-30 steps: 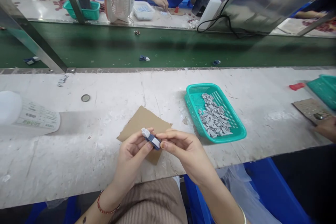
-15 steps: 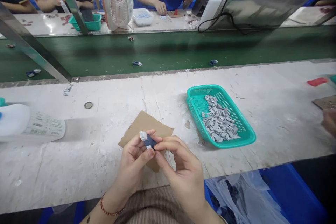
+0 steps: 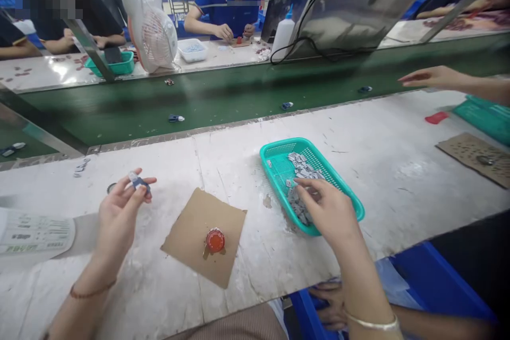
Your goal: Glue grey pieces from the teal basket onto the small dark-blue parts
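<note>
My left hand [image 3: 121, 207] is raised over the table at the left, its thumb and fingers closed on a small dark blue piece with a white end [image 3: 139, 183]. My right hand [image 3: 329, 207] reaches over the green basket [image 3: 266, 170], thumb and index fingertips pinched together among small grey pieces [image 3: 305, 167]. What those fingertips hold, if anything, is too small to make out. Between my hands, a square of brown cardboard [image 3: 191, 223] lies on the table. On it stands a round red cap-like container [image 3: 215, 240], with a wet brownish smear beside it.
Beyond the table runs a green conveyor belt [image 3: 223, 101] with several small blue-white pieces. A white bottle [image 3: 35, 231] lies at left. A co-worker's hand [image 3: 434, 77] reaches over the belt at right; another person's hand [image 3: 330, 303] is at the blue bin [image 3: 438, 281] below.
My hands have parted: the left moved left with the blue-white piece, the right went into the green basket. The red container is now uncovered, and other people's hands have appeared at right and below.
</note>
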Available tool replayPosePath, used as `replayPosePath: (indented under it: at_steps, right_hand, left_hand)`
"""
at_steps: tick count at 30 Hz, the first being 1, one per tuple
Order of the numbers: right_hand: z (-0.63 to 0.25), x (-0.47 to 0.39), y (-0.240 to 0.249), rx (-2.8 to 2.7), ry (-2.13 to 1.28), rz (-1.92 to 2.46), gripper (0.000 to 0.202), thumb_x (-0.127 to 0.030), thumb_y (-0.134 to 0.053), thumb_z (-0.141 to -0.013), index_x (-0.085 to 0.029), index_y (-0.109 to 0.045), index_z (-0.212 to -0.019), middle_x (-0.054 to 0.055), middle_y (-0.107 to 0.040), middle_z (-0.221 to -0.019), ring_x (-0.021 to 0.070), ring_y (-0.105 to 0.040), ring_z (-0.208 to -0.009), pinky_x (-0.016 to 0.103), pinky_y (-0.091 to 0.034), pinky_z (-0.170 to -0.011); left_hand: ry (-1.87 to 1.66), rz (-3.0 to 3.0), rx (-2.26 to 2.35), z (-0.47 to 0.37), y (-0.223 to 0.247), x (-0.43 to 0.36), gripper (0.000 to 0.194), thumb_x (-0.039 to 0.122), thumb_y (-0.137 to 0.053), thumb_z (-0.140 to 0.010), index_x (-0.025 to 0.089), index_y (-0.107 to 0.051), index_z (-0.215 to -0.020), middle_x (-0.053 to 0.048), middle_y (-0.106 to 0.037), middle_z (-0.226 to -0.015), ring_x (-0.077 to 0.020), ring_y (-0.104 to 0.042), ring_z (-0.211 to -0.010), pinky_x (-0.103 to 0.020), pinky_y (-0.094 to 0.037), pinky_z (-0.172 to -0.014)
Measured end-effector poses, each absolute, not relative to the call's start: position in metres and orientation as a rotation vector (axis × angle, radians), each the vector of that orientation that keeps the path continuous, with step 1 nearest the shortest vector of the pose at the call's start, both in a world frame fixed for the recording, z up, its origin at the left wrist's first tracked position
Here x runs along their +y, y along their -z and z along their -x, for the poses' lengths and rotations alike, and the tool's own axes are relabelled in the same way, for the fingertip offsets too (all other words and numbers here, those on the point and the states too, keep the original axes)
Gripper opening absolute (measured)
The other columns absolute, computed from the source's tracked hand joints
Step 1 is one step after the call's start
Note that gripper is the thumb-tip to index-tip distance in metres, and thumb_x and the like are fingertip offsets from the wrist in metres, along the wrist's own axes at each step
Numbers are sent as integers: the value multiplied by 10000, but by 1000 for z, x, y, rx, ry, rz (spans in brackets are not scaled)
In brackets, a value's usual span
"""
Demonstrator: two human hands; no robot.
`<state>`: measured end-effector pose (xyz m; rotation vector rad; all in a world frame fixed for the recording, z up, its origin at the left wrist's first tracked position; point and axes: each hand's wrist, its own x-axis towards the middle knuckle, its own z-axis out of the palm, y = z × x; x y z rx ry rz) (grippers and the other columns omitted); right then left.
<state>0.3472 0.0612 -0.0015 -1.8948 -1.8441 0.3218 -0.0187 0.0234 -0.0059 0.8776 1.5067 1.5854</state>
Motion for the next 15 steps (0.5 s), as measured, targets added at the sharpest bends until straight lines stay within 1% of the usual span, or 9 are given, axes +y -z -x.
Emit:
replayPosePath:
  at_steps: [2,4,6,8,9,11,13,15]
  right_hand:
    - [-356,81,6,-1965,-259,2006,295,-286,-523,-884,-134,-730,-1028,120,-733,-921,249,-670,-792,344,-492,-686]
    - [-356,93,9,-2028,-237,2027,267,-259,-539,-864,-135,-743,-983,120,-722,-875,262,-667,-792,339,-468,-659]
    - [-352,100,11,-2058,-211,2028,225,-210,-542,-838,-149,-754,-879,122,-705,-842,275,-659,-791,341,-442,-637]
    - [-349,101,12,-2079,-189,2038,218,-172,-534,-825,-159,-748,-788,127,-692,-826,284,-653,-796,342,-427,-626]
    - [-349,100,12,-2087,-181,2044,219,-163,-532,-825,-160,-745,-776,128,-688,-833,288,-653,-807,343,-427,-628]
    - [-349,99,11,-2113,-165,2049,206,-164,-541,-834,-159,-744,-795,131,-686,-878,295,-653,-853,346,-439,-648]
    - [-350,97,10,-2165,-164,2034,192,-166,-546,-848,-162,-738,-835,126,-688,-933,293,-653,-904,344,-455,-681]
    - [-350,97,10,-2218,-168,2027,208,-151,-520,-869,-174,-726,-878,110,-694,-943,278,-657,-908,338,-463,-693]
  left_hand:
    - [-1516,-1059,1694,38,11,55,358,304,-679,-815,175,-570,-1131,-80,-717,-1008,-103,-559,-640,-249,-503,-688]
    - [-1416,-1194,1890,56,16,90,271,292,-588,-850,175,-519,-1084,-104,-707,-1032,-141,-617,-725,-296,-522,-746]
    - [-1367,-1266,2029,74,20,125,244,243,-582,-826,179,-511,-1051,-118,-689,-1058,-198,-643,-876,-343,-518,-814]
    - [-1302,-1338,2174,89,22,157,244,202,-620,-776,174,-544,-1007,-130,-664,-1080,-260,-618,-999,-408,-480,-905]
    - [-1252,-1380,2240,95,22,170,236,192,-634,-757,170,-565,-982,-133,-655,-1076,-284,-603,-1029,-435,-455,-939]
    - [-1131,-1468,2323,104,23,193,203,183,-640,-739,163,-599,-937,-134,-647,-1040,-316,-587,-1044,-463,-425,-966]
    - [-1006,-1557,2346,110,23,209,185,182,-620,-745,156,-624,-928,-143,-647,-1011,-338,-579,-1048,-471,-423,-954]
    - [-906,-1638,2357,111,23,221,232,171,-603,-742,132,-642,-968,-189,-633,-1060,-384,-539,-1108,-502,-401,-962]
